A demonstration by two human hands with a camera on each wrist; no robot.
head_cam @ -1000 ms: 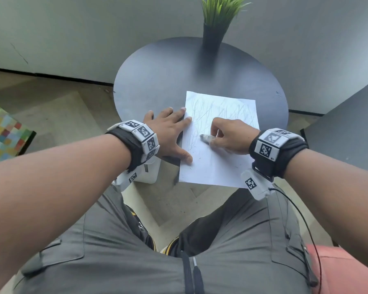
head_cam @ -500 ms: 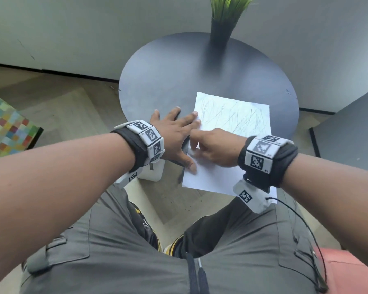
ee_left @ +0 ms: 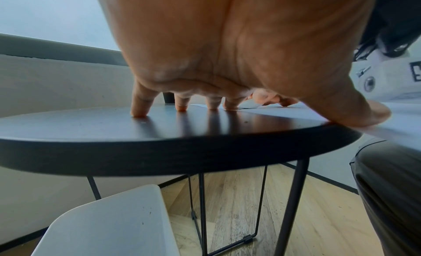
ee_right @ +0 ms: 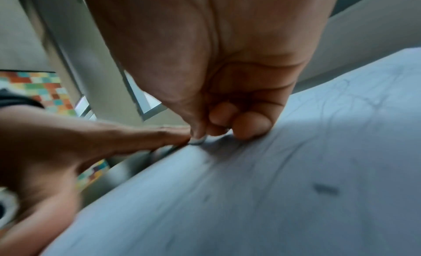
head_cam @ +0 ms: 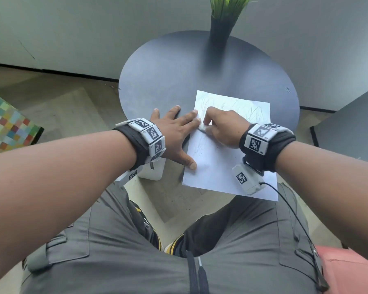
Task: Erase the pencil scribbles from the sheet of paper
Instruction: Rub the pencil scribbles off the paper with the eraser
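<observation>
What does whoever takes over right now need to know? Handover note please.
Left hand: flat, fingers spread, thumb pinning the paper at its left edge.
Right hand: pinch grip on the white eraser, rubbing near the sheet's left edge.
Paper lies on the round table, near edge overhanging.
Done: near half mostly clean, faint marks remain.
Left: scribbles across the far half.

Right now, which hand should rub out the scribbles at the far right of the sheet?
Right. The right hand already pinches the eraser on the sheet of paper, nearest those scribbles. The left hand lies flat, pinning the sheet's left edge to the table.
</observation>
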